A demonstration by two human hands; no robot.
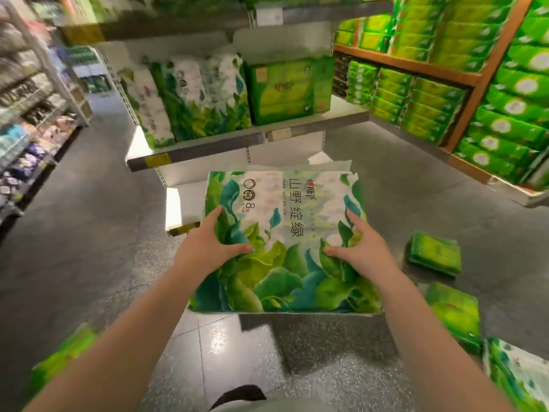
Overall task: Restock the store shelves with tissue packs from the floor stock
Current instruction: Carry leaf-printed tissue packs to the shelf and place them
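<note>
Hands both on one big tissue pack (pixel 282 242), held out flat in front of the person, above the grey floor (pixel 89 233) & just short of the shelf unit. Left hand (pixel 208 248) grips the pack's left side: fingers curled into the wrapper, thumb pointing inward across the printed top, film bunched under it. Right hand (pixel 356 248) does the same on the right side, thumb inward, fingers dug into the plastic. Pack is white w/ green & teal leaf print, printed face up, text running sideways to the viewer.

Middle shelf (pixel 246 135) ahead carries matching leaf-print packs (pixel 190 99) standing upright on the left, a solid green pack (pixel 285 87) just beside them on the right; some bare shelf at the far right end. Lower shelf (pixel 184 203) sits behind the held pack, mostly hidden by it.

Floor stock: green pack (pixel 433 254) lying flat to the right, another green one (pixel 454 313) nearer, a leaf-print pack (pixel 517 379) at the bottom right corner, a blurred green pack (pixel 65 358) bottom left. Wooden rack (pixel 475 81) on the right is stacked w/ green packs. Aisle shelving (pixel 29 129) far left is too blurred to tell goods
</note>
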